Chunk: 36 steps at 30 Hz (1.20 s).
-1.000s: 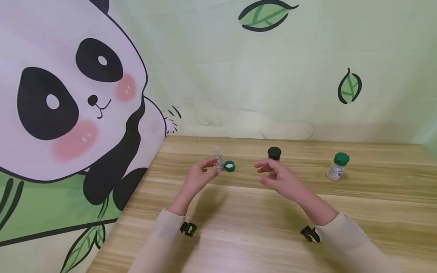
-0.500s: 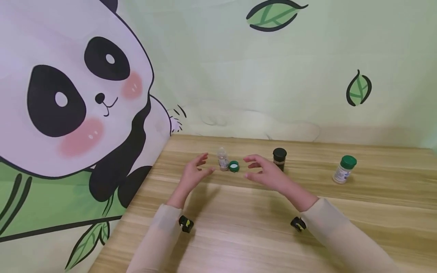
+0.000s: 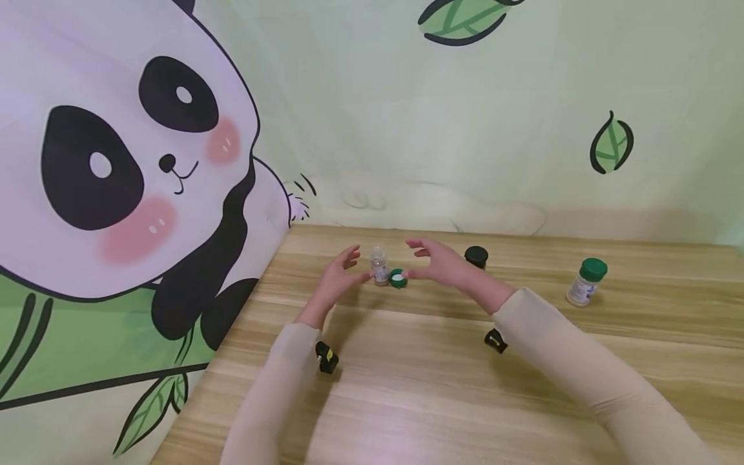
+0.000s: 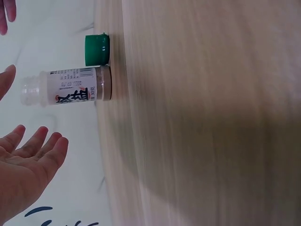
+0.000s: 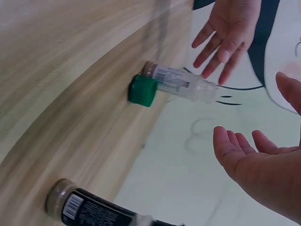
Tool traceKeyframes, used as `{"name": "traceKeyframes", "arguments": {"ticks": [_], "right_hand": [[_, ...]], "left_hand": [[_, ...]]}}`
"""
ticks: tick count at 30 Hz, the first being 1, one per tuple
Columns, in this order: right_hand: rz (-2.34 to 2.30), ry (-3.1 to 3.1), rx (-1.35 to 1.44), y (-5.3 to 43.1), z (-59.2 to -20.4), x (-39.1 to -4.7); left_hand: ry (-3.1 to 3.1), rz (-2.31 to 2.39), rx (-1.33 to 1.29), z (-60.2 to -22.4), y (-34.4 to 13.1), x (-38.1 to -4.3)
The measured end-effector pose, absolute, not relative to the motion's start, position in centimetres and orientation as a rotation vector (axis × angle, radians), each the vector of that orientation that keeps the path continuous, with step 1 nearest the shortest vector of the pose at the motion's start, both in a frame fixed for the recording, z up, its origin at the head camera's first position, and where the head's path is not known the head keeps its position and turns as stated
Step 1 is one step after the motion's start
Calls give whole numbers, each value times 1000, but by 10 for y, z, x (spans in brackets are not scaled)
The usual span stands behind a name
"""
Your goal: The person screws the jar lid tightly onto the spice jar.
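An uncapped clear seasoning bottle (image 3: 380,268) with a white label stands upright on the wooden table. Close on its right lies its green cap (image 3: 398,278), turned with the pale inside up. My left hand (image 3: 339,278) hovers just left of the bottle, fingers spread and thumb apart, holding nothing. On the other side my right hand (image 3: 440,263) is held over the table near the cap, thumb and fingers apart around air. In the left wrist view the bottle (image 4: 70,86) and cap (image 4: 97,49) stand apart from the left fingers.
Behind the right hand stands a black-capped bottle (image 3: 476,256), partly hidden by that arm. Farther right is a capped bottle with a green lid (image 3: 587,282). A printed cloth wall (image 3: 372,129) rises at the table's back edge.
My left hand has come away from the bottle, which stays standing. The right hand has moved left and farther forward, toward the cap and bottle. The head view has shifted slightly.
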State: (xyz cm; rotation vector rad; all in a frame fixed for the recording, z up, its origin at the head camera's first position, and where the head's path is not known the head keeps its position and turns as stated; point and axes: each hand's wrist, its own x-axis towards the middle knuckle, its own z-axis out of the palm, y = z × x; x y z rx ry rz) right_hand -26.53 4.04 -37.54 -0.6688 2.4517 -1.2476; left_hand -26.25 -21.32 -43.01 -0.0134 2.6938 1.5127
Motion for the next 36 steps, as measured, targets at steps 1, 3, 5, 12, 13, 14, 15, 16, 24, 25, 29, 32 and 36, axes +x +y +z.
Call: {"name": "traceKeyframes", "arguments": {"ticks": [1,3,5,12,13,14,15,16,24,25,29,32,36], "right_hand": [[-1245,2451,-658,38,-377,-269],[-1242,2444,-642,35,-379,-275],[-1258,2430,-624,31,-381,-279],[-1253,2428,-597,18,-397,-292],[-1250,2425,-593,16,-399,-293],[-1245,2423,-593,15,-401,-295],[-1243,2417,-590,14,-402,-296],[-1245,2409,-583,12,-402,-297],[-1221,2383,-516,7,-411,-302],[-1219,2375,-504,6,-412,-302],[-1199,2364,-487,3,-420,-302],[-1182,2376,-473,2,-425,-301],[-1172,2390,-441,1,-431,-300]], "left_hand": [[2683,1523,-9,-430,-212,-265],[2668,1536,1,-431,-211,-269],[2648,1556,7,-432,-209,-272],[2621,1582,27,-439,-205,-280],[2620,1586,28,-440,-204,-281],[2624,1588,27,-441,-203,-281],[2626,1594,25,-442,-202,-282],[2626,1603,24,-443,-201,-283],[2621,1618,22,-449,-194,-289],[2616,1620,20,-449,-194,-290],[2602,1612,7,-451,-195,-290],[2593,1612,-16,-453,-194,-291],[2580,1628,-32,-455,-192,-292]]}}
